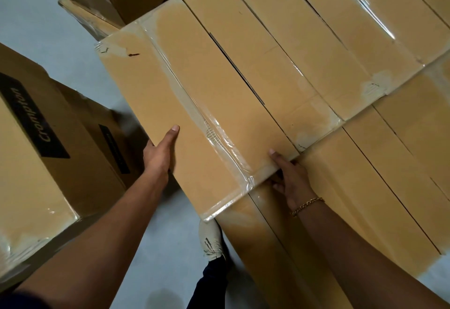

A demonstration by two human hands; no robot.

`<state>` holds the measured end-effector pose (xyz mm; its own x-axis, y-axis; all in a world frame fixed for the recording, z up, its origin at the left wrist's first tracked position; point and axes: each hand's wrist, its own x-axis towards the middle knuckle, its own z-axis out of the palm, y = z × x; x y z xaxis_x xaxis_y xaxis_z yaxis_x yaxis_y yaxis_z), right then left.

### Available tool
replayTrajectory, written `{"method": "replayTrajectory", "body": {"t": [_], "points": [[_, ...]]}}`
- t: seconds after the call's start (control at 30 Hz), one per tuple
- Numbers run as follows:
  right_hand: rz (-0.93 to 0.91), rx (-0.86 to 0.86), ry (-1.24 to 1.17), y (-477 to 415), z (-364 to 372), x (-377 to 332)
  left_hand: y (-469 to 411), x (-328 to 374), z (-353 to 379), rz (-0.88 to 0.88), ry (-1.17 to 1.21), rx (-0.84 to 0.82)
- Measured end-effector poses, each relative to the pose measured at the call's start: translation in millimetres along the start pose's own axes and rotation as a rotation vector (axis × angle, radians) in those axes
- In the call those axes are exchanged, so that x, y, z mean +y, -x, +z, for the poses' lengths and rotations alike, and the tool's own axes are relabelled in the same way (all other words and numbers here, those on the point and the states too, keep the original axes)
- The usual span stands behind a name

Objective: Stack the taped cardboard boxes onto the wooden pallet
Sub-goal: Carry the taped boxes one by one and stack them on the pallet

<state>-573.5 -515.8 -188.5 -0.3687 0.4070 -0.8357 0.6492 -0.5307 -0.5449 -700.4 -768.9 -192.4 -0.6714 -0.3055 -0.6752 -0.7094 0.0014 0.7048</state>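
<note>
The long tan box (194, 114) I hold, clear tape along its seam, lies flat. Matching taped boxes (304, 53) sit in a row just right of it, and lower boxes (353, 187) lie beneath its near end.

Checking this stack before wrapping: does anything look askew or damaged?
The box held by the left hand and right hand juts nearer than the next box, not flush. A dark mark, perhaps a tear, is near the held box's far left corner.
</note>
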Motion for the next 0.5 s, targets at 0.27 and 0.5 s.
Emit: {"method": "replayTrajectory", "body": {"t": [0.27, 0.5], "points": [[0.002, 0.008, 0.017, -4.7, 1.6, 0.4, -6.0, -1.3, -0.7, 0.001, -0.009, -0.004], [-0.002, -0.017, 0.098, -4.4, -7.8, 0.8, -6.0, -5.5, -5.3, -0.010, -0.045, -0.046]]}}
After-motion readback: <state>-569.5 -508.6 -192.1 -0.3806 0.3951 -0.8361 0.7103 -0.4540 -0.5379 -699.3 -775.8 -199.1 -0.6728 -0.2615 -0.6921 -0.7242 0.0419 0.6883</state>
